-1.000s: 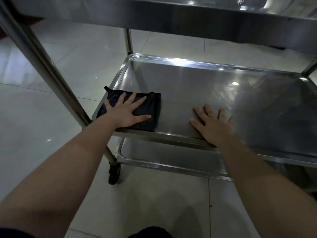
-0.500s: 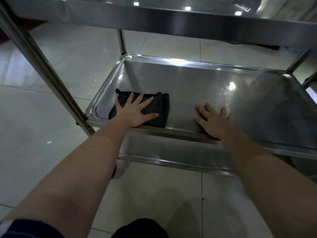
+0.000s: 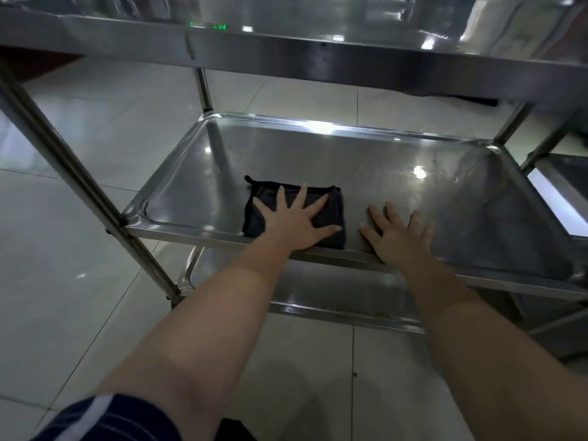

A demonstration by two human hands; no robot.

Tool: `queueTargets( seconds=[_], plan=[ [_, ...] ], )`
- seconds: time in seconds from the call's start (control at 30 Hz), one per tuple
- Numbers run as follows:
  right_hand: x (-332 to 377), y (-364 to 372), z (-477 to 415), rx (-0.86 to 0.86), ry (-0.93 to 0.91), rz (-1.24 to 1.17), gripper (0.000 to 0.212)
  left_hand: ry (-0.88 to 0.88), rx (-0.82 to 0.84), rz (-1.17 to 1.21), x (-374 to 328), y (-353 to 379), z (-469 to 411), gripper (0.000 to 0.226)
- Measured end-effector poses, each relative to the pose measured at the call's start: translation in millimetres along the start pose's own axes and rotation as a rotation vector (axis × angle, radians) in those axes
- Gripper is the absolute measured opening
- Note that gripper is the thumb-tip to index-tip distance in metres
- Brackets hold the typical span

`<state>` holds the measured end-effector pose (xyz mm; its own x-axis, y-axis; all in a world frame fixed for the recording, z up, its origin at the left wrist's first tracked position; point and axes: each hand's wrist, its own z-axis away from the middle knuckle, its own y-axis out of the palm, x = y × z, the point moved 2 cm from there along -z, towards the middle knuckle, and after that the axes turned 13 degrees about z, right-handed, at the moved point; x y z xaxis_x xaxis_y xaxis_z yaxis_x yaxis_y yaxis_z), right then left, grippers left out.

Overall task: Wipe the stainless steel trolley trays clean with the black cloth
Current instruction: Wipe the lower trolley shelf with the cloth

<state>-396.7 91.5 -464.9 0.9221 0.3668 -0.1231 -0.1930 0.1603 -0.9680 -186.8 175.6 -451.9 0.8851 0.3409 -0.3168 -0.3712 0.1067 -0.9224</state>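
Fingers (image 3: 301,198) of the left hand (image 3: 294,222) are spread flat on the black cloth (image 3: 332,206); the right hand (image 3: 396,238) is splayed on the middle tray (image 3: 178,198). Corners could be missed if the cloth bunches.

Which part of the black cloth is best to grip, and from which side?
Probably the far left corner of the cloth, coming from above on the left. It lies flat and folded; the near edge sits against the tray rim, the right hand is close on the right, and the left hand presses its middle.

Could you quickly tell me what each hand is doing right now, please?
Left hand: open, pressing the black cloth.
Right hand: open, flat on the middle tray.
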Motion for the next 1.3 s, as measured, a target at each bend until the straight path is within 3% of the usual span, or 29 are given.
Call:
queueTargets(
  seconds=[0.2,0.3,0.43,0.8,1.1,1.3],
  plan=[
    [17.0,-11.5,3.0,-0.004,-0.015,-0.054,0.059,0.007,-0.039,0.045,32.9,-7.9,0.8,0.087],
    [66.6,-35.1,-2.4,-0.162,-0.138,-0.107,0.057,0.006,-0.05,0.033,37.2,-10.0,5.9,0.088],
    [128.6,-49.0,-6.4,-0.128,-0.234,-0.372,0.054,0.015,-0.082,0.044,51.0,-10.0,12.8,0.084],
    [140.4,-26.0,-9.0,-0.111,-0.252,0.064,0.062,-0.129,-0.056,0.101,206.9,-57.7,29.5,0.096],
    [142.3,-18.0,-16.5,-0.15,-0.229,0.041,0.062,-0.116,-0.103,0.077,203.1,-82.7,-35.3,0.095],
    [139.5,-18.7,-13.3,-0.133,-0.228,0.047,0.06,-0.093,-0.06,0.086,179.4,-68.0,-28.8,0.106]
  ],
)
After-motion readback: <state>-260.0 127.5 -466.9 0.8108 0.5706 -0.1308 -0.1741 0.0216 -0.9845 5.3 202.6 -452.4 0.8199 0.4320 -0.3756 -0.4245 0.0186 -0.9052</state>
